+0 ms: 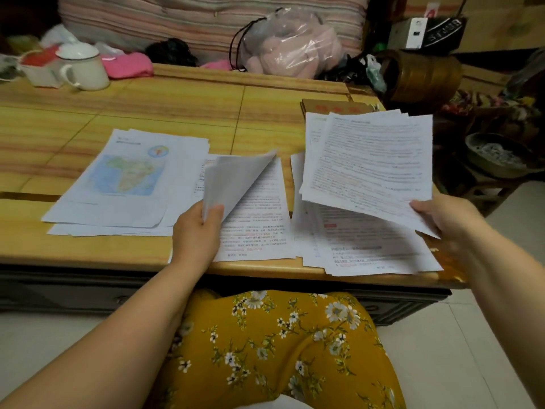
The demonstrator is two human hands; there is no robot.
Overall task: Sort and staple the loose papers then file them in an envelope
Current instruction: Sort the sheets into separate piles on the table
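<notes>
We pinched one sheet point(236, 175) in left hand point(196, 231), peeling it off middle pile point(259, 228) to check page. Right hand point(442, 216) gripped fanned stack point(368, 163) above near-right pile point(368, 252), kept apart for sorting. Map pile point(124, 184) left on tabletop point(177, 98); envelope point(333, 107) far right.

A: Table point(177, 95) looking like glossy yellow wood-grain, shining at 5 o'clock. Papers point(368, 160)?
B: Matt white printed paper; map sheet point(126, 175) w/ colour ink at 9.
A: Mug point(85, 69) at 11?
B: Smooth white, prob enamel. Bag point(283, 39) at 12 showing clear crinkly plastic.
</notes>
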